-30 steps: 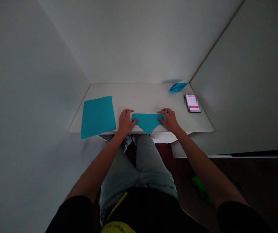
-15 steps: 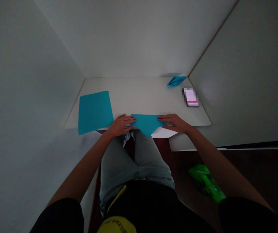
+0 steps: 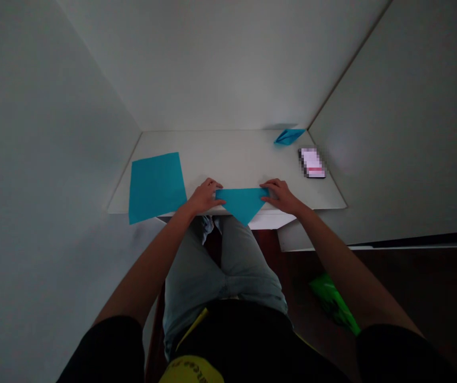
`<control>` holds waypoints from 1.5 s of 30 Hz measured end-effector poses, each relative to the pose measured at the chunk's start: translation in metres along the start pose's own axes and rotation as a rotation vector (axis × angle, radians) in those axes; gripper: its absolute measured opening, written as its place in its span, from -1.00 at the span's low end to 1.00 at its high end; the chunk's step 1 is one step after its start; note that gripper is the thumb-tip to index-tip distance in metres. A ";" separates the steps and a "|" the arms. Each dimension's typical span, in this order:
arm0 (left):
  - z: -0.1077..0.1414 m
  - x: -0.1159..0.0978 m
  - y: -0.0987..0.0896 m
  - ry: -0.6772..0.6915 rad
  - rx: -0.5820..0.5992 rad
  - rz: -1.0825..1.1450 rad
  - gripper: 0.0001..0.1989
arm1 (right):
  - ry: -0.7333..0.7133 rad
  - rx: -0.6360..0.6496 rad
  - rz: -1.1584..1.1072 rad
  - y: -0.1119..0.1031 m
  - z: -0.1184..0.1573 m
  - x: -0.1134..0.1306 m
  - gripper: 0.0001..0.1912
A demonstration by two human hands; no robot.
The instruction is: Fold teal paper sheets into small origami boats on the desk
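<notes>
Dark lettering ran across a yellow patch (image 3: 192, 369) on the black shirt (image 3: 236, 338), cut off by the lower edge and too dim to read. Beyond it were pale jeans (image 3: 194, 284) and a green bag (image 3: 329, 293) on the dark floor (image 3: 420, 298), partly hidden by the right forearm. The folded blue paper (image 3: 243, 203) lay at the worktop's (image 3: 220, 157) near edge, its point overhanging. The left hand (image 3: 202, 197) and right hand (image 3: 284, 198) touched its ends, thumbs on top, forefingers apart from them; whether they pinched it could not be told. A flat blue sheet (image 3: 157, 189) overhung leftward. A phone (image 3: 313, 164), its screen pixelated, and a folded blue piece (image 3: 289, 137) lay farther right, before grey-white walls (image 3: 220, 64).
</notes>
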State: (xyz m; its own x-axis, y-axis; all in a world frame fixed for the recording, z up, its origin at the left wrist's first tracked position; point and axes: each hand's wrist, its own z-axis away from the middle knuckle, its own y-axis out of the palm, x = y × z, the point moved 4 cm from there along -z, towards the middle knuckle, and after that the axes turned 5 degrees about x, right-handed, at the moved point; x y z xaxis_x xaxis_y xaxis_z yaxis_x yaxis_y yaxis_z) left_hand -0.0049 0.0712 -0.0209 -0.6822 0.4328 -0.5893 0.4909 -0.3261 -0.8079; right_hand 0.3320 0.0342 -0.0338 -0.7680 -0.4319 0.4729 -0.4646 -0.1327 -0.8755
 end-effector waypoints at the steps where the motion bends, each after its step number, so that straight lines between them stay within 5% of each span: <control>1: -0.003 0.002 0.001 -0.024 0.012 0.014 -0.44 | 0.017 0.003 0.006 0.001 -0.003 -0.005 -0.44; 12: -0.010 0.001 0.000 -0.205 0.025 0.062 -0.61 | -0.020 -0.048 -0.253 -0.003 -0.016 -0.016 -0.66; 18: 0.012 -0.013 0.009 0.037 -0.096 0.117 -0.77 | -0.086 -0.113 -0.265 -0.005 0.001 0.002 -0.83; 25: 0.053 -0.026 0.029 0.268 -0.205 -0.146 -0.64 | -0.186 -0.095 0.019 0.004 0.038 0.029 -0.63; 28: 0.064 -0.026 0.035 0.316 -0.221 -0.162 -0.56 | -0.170 -0.130 0.069 0.009 0.049 0.035 -0.57; 31: 0.066 -0.023 0.036 0.301 -0.237 -0.107 -0.71 | -0.150 -0.157 0.035 0.012 0.053 0.037 -0.74; 38: 0.033 -0.014 0.022 0.026 -0.343 0.325 -0.80 | 0.064 -0.291 -0.284 0.001 0.029 0.026 -0.71; 45: -0.013 -0.001 0.020 -0.050 -0.426 0.662 -0.78 | 0.177 -0.470 -0.662 0.005 -0.031 0.004 -0.63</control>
State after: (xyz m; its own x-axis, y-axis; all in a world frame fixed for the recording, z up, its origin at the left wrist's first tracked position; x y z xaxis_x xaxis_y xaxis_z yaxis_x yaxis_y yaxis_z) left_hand 0.0127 0.0750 -0.0364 -0.1937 0.2195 -0.9562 0.9621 -0.1481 -0.2289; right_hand 0.3132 0.0592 -0.0336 -0.3109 -0.2431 0.9188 -0.9503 0.0932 -0.2969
